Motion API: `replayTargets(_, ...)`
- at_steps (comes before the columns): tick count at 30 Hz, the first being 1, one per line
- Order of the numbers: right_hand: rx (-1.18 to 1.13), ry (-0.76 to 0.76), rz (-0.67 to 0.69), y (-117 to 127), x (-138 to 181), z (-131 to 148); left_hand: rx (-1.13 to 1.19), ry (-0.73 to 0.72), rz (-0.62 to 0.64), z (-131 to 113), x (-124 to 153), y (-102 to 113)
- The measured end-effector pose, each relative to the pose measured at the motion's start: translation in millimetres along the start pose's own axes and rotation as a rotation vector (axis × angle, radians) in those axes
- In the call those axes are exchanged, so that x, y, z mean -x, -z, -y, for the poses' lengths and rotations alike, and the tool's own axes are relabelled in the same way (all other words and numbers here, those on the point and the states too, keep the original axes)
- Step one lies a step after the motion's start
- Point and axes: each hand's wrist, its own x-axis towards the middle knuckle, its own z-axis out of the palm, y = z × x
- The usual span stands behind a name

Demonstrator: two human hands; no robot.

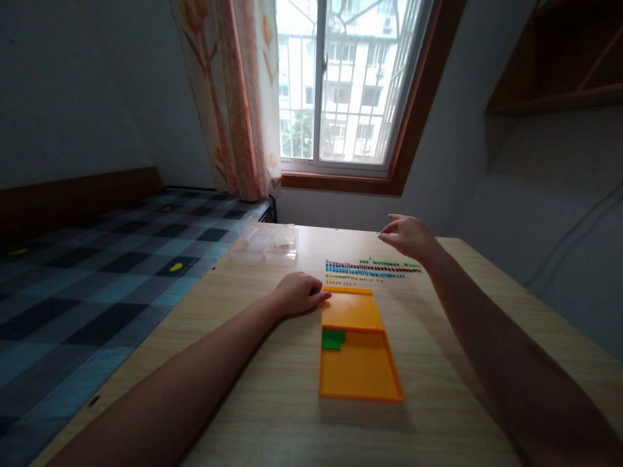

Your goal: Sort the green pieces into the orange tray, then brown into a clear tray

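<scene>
Hands first: left hand (pixel 299 293) rests at the far left corner of the orange tray (pixel 360 377), fingers loosely curled, probably steadying it; whether it grips the edge I can't tell. Right hand (pixel 407 235) hangs over the far side of the table (pixel 272 395), thumb and fingertips pinched narrow on what looks like a tiny green piece (pixel 380 237), too small for me to name. Tray sits in front of me, likely for easy reach: shiny plastic, raised rims, a ridge across it, stepped green blocks (pixel 333 338) tucked in the near section's upper left corner. Just beyond, small blue pieces (pixel 335 268) and other coloured bits lie in rows, presumably sorted by colour. Clear plastic box (pixel 265 244), compartmented, stands off left. Table is pale, grained wood.
</scene>
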Motion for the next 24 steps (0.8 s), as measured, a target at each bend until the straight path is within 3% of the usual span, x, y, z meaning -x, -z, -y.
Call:
replayTargets(5,-0.147,0.450,0.033,29.3,92.7,31.5,0.008,0.000,0.001,-1.3,-0.1,0.9)
replayTargets(10,-0.149,0.604,0.175,8.3,168.7,63.4,0.017,-0.004,-0.013,0.4,0.8,-0.4)
replayTargets(17,-0.060,0.823,0.303,-15.4,174.5,67.5,0.010,-0.002,-0.001,-0.6,0.9,0.1)
replayTargets(24,0.001,1.046,0.133,-26.0,163.2,58.8,0.016,-0.010,0.002,1.1,0.1,-1.7)
